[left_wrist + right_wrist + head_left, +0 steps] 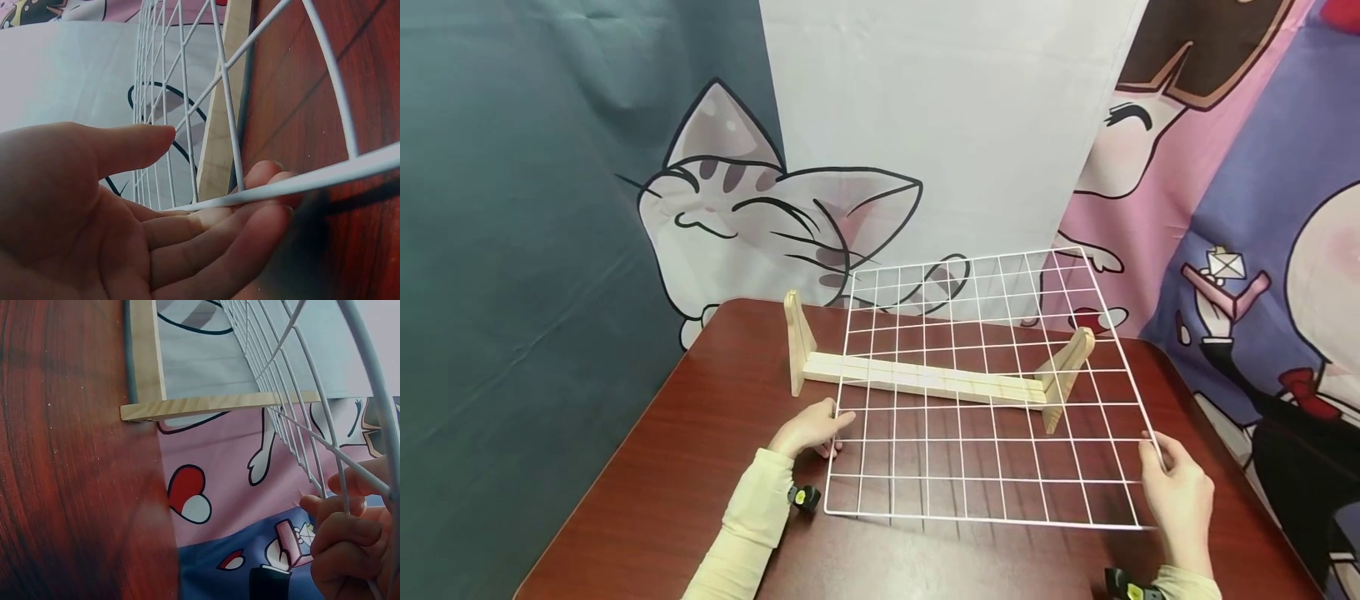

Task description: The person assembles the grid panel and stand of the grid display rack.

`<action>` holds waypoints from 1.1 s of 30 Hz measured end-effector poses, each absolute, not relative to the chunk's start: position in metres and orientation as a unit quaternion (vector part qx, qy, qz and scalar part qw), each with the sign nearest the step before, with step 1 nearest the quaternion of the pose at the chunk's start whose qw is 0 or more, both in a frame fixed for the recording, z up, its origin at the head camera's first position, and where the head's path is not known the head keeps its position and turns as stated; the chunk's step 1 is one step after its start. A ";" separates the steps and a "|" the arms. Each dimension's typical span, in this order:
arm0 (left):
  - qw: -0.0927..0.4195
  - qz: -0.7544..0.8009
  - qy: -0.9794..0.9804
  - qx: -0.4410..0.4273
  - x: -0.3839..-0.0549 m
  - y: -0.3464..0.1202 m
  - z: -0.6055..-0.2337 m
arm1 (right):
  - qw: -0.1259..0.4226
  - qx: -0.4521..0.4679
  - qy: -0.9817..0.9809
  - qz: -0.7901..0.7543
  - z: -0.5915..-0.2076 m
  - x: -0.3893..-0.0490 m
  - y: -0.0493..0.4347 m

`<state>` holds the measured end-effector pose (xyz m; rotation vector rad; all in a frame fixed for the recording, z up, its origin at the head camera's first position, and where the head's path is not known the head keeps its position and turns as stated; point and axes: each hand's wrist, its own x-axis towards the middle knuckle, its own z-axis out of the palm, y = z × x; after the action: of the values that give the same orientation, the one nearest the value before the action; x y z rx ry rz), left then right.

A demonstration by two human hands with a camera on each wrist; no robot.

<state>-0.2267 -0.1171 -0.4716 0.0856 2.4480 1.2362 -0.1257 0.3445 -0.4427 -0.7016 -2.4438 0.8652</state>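
Note:
A white wire grid panel [936,442] slants over the table, held up off its surface near the front. My left hand [812,429] is at its left edge; in the left wrist view the thumb is spread away and fairly straight fingers [206,250] touch the edge wire. At the right edge my right hand [1180,487] grips the frame, its curled fingers [344,531] round the wires. Behind and below the grid stands a pale wooden rack [917,379], a slatted bar between two upright ends. Whether the grid touches the rack I cannot tell.
The dark red-brown table [662,442] carries the rack. Close behind hangs a printed cloth backdrop [955,125] with a cartoon cat and figures. A plain dark green cloth [527,250] hangs at the left.

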 end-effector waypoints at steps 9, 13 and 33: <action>0.172 0.452 0.875 0.034 -0.227 -0.121 -0.470 | 0.254 -0.245 -0.872 0.338 -0.443 -0.127 0.339; 0.149 0.461 0.874 0.042 -0.229 -0.122 -0.468 | 0.276 -0.241 -0.861 0.353 -0.444 -0.128 0.338; 0.210 0.592 0.773 0.085 -0.233 -0.143 -0.464 | 0.326 -0.258 -0.817 0.399 -0.448 -0.133 0.331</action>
<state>-0.2328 -0.1431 -0.4635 0.2357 2.1499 1.6470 -0.1329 0.3311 -0.4478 -0.6754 -2.1419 1.0444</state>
